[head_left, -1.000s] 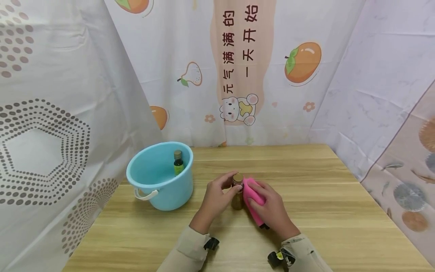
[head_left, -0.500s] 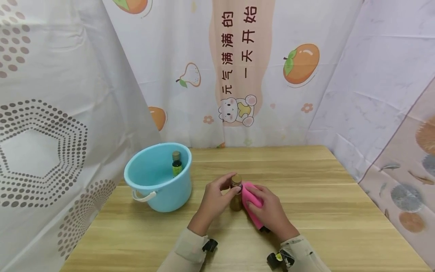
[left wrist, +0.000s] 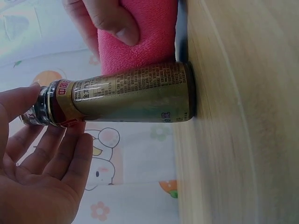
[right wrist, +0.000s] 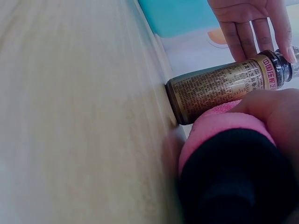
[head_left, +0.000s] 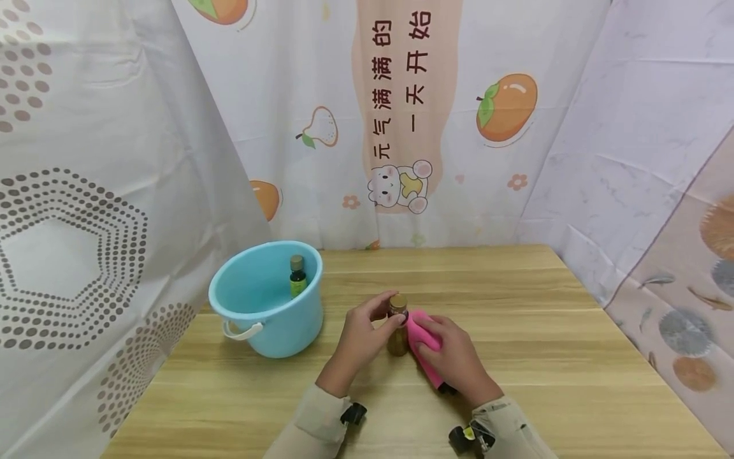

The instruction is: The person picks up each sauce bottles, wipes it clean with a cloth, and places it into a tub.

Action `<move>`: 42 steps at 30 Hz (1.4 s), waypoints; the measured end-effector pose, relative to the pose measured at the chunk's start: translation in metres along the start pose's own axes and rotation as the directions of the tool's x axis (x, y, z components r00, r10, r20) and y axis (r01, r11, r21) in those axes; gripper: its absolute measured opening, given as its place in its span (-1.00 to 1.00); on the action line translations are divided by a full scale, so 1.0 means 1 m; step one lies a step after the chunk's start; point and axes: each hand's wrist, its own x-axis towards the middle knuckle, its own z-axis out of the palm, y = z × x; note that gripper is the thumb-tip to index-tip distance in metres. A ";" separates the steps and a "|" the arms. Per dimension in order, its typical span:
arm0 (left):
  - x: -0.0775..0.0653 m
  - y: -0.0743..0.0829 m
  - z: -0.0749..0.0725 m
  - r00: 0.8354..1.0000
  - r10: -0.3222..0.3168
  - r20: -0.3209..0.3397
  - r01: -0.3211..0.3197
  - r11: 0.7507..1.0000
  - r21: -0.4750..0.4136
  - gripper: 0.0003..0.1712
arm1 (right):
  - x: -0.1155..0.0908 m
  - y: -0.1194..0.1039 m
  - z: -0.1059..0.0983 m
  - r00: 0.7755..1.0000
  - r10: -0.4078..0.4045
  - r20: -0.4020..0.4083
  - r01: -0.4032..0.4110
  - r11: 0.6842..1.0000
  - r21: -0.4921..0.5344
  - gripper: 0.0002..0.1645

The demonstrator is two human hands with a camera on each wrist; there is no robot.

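A glass bottle (head_left: 398,344) with a gold cap and printed gold label stands upright on the wooden table. My left hand (head_left: 364,331) holds it at the neck, thumb on one side and fingers on the other, as the left wrist view (left wrist: 51,177) shows. My right hand (head_left: 455,357) grips a pink fuzzy roll (head_left: 422,338) with a black end and presses it against the bottle's right side. In the left wrist view the pink pile (left wrist: 145,46) lies along the printed label. The roll's black end (right wrist: 233,177) fills the near part of the right wrist view.
A light blue bucket (head_left: 287,331) with a white handle stands left on the table (head_left: 545,331). Inside it is a dark bottle (head_left: 297,278) with a yellow-green label. Printed curtains (head_left: 309,210) hang behind and at both sides.
The whole head view has shifted slightly. The pink roll's top sits a little lower beside the bottle; both hands keep their holds.
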 end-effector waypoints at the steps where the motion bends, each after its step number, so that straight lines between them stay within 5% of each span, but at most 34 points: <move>1: 0.000 0.000 0.000 1.000 0.004 -0.003 -0.004 1.000 0.000 -0.47 | 0.000 0.000 0.000 1.000 -0.006 -0.011 0.006 1.000 0.004 -0.40; 13: 0.001 -0.001 0.000 1.000 0.016 -0.001 -0.016 1.000 0.000 -0.46 | 0.002 -0.002 -0.002 0.973 -0.140 -0.181 0.161 0.981 0.109 -0.41; 24: 0.000 0.000 0.001 1.000 -0.012 -0.010 0.012 1.000 -0.023 -0.47 | 0.002 -0.004 -0.005 0.949 -0.153 -0.277 0.206 0.964 0.171 -0.37; 42: 0.000 -0.002 0.003 0.999 -0.020 -0.042 0.019 0.999 -0.027 -0.51 | 0.002 -0.003 -0.003 0.965 -0.160 -0.209 0.191 0.972 0.139 -0.38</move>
